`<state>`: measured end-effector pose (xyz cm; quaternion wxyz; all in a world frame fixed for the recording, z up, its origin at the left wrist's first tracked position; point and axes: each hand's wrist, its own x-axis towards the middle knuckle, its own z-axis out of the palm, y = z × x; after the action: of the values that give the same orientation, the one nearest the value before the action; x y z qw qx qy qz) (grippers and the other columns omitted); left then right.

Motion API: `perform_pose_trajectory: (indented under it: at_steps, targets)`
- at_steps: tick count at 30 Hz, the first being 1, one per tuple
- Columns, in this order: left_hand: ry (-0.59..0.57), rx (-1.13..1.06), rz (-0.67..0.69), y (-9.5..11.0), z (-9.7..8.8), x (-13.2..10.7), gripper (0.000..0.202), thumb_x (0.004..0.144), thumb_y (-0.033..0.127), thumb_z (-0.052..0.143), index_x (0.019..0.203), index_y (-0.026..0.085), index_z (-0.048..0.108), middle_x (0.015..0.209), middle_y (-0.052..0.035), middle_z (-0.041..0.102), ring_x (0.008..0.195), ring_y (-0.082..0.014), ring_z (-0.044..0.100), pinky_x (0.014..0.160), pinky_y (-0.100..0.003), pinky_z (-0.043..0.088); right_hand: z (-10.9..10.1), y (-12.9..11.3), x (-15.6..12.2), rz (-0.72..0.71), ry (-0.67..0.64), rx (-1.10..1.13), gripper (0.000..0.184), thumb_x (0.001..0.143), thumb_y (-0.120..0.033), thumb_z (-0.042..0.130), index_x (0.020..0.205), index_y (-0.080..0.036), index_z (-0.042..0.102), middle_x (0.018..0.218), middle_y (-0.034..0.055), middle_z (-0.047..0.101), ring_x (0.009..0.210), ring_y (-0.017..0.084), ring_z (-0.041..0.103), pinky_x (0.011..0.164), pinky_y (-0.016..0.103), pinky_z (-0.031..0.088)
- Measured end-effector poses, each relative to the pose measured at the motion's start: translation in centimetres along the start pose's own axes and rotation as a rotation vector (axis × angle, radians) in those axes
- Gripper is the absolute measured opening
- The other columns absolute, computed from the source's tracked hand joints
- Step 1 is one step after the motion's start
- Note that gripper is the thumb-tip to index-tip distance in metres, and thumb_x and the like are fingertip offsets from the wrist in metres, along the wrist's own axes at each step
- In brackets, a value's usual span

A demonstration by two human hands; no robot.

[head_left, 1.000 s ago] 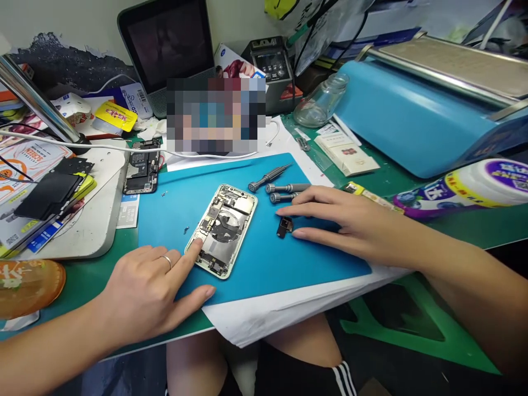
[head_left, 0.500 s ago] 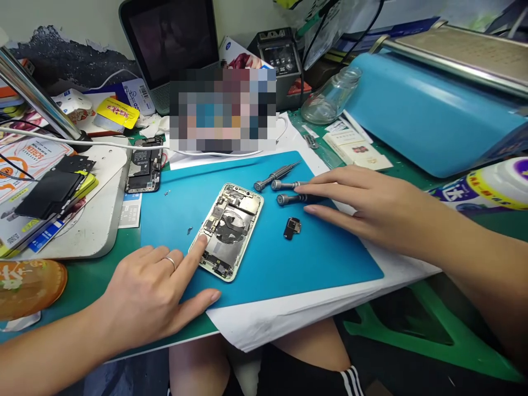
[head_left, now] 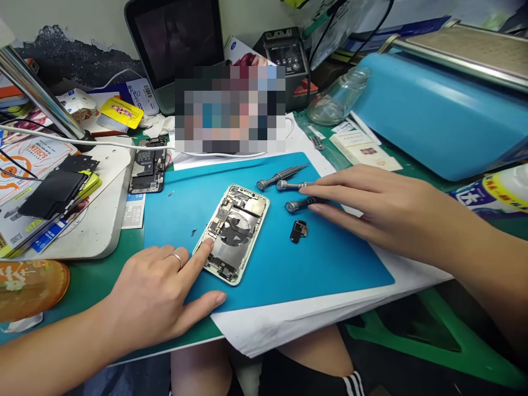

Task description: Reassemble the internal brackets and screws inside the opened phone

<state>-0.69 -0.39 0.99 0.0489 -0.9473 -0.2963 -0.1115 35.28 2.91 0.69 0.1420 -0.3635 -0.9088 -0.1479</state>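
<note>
An opened phone (head_left: 235,231) with bare circuit boards lies on a blue mat (head_left: 289,264). My left hand (head_left: 160,294) rests flat on the mat's near left edge, index fingertip pressing the phone's lower left side. My right hand (head_left: 371,206) reaches in from the right, fingers stretched over three grey screwdrivers (head_left: 289,186); its fingertips touch the nearest screwdriver (head_left: 299,205). A small black phone part (head_left: 298,231) lies loose on the mat just below that hand.
Another opened phone (head_left: 147,171) lies at the mat's far left corner. A white pad (head_left: 94,231) with black parts sits left. A dark screen (head_left: 177,44), a glass jar (head_left: 336,99), a blue machine (head_left: 437,110) and a wipes canister (head_left: 495,192) stand behind and right.
My right hand has moved away from the small black part, up to the screwdrivers, and has shifted the nearest one. My left hand has kept pressing the phone.
</note>
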Motion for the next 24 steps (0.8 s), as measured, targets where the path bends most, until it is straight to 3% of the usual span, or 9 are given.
perform_pose_trajectory:
  at_steps: [5,11,17,24]
  targets:
    - [-0.005,-0.002,0.000,0.0,0.0,0.0,0.057,0.107,0.051,0.040,0.135,0.005,0.058,0.071,-0.0028,0.065,0.061,-0.0232,0.069,0.053,-0.038,0.054,-0.9,-2.2,4.4,-0.093,0.114,0.143,0.020,0.103,-0.020,0.054,0.114,-0.012,0.068,0.107,0.0125,0.074,0.096,0.024,0.069,0.084,0.038,0.058]
    - [-0.025,-0.023,-0.013,0.1,-0.1,0.1,0.055,0.108,0.049,0.039,0.138,0.005,0.054,0.073,-0.0021,0.064,0.059,-0.0201,0.066,0.053,-0.035,0.050,0.9,-4.2,10.1,-0.337,0.048,0.412,0.028,0.105,-0.018,0.048,0.094,-0.013,0.073,0.097,0.0096,0.074,0.085,0.021,0.067,0.072,0.034,0.056]
    - [-0.018,-0.073,-0.044,0.4,-0.2,0.3,0.047,0.109,0.041,0.038,0.135,0.006,0.055,0.075,-0.0028,0.068,0.062,-0.0191,0.067,0.057,-0.034,0.051,3.3,-3.8,8.7,-0.376,0.124,0.556,0.020,0.102,-0.014,0.054,0.105,-0.010,0.073,0.115,0.0133,0.076,0.113,0.024,0.068,0.099,0.040,0.059]
    - [0.083,-0.042,-0.098,0.7,0.9,0.1,0.043,0.110,0.039,0.039,0.133,0.008,0.058,0.076,-0.0006,0.069,0.064,-0.0174,0.067,0.062,-0.035,0.050,3.3,-3.7,8.7,-0.376,-0.021,0.668,0.033,0.107,-0.016,0.040,0.108,-0.011,0.073,0.119,0.0107,0.075,0.117,0.024,0.067,0.103,0.040,0.057]
